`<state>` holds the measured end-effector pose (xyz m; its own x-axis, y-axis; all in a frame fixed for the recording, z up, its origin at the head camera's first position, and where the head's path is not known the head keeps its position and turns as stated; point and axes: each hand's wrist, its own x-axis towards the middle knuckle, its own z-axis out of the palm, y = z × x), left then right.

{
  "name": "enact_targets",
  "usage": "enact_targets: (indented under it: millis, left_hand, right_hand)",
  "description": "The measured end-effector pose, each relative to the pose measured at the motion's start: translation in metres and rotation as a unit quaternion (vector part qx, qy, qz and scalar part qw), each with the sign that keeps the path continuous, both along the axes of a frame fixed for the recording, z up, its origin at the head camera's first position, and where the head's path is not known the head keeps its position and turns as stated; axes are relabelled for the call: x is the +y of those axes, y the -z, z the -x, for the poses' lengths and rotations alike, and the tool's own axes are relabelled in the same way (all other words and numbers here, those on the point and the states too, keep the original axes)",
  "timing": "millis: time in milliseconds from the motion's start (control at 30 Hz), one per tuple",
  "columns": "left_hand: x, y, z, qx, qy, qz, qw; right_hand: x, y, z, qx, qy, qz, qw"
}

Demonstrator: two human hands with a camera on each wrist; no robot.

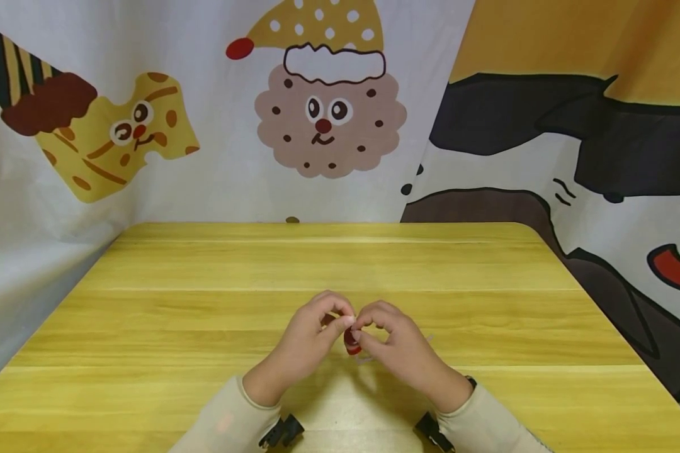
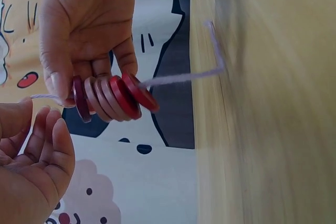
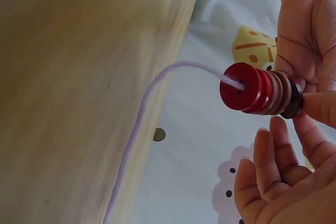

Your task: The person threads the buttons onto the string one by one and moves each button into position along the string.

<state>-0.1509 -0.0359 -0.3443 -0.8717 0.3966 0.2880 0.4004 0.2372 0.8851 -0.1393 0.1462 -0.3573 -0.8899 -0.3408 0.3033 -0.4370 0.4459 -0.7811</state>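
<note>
Several round disc beads (image 2: 112, 98), red, brownish-pink and dark maroon, sit in a row on a pale purple cord (image 2: 178, 77). In the head view the two hands meet at the front middle of the table. My left hand (image 1: 303, 343) pinches the cord's short end, which comes out past the maroon bead (image 3: 295, 98). The right hand (image 1: 402, 349) has its thumb and fingers at that maroon bead, pinching it beside the left fingertips. A red bead (image 3: 239, 86) closes the row at the other side, and the cord's long tail hangs from it.
The wooden table (image 1: 204, 270) spreads beneath and around the hands. A printed cloth (image 1: 215, 182) with cartoon food figures hangs behind it. Black straps (image 1: 283, 431) show at the wrists, by the light sleeves (image 1: 226, 415).
</note>
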Motion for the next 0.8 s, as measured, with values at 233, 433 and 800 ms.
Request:
enact_targets:
  millis: [233,433,800]
  left_hand:
    - [-0.001,0.001,0.0,-0.001,-0.002,0.0,1.0]
    - [-0.003,0.001,0.001,-0.015,-0.011,0.002,0.9998]
    - [-0.002,0.0,0.004,-0.024,-0.032,0.005,0.9992]
  right_hand:
    - [0.001,0.0,0.001,-0.004,0.003,-0.012,1.0]
    - [0.007,-0.002,0.005,-0.026,0.017,-0.023,0.999]
    - [0.03,-0.002,0.013,-0.071,-0.001,-0.097,0.993]
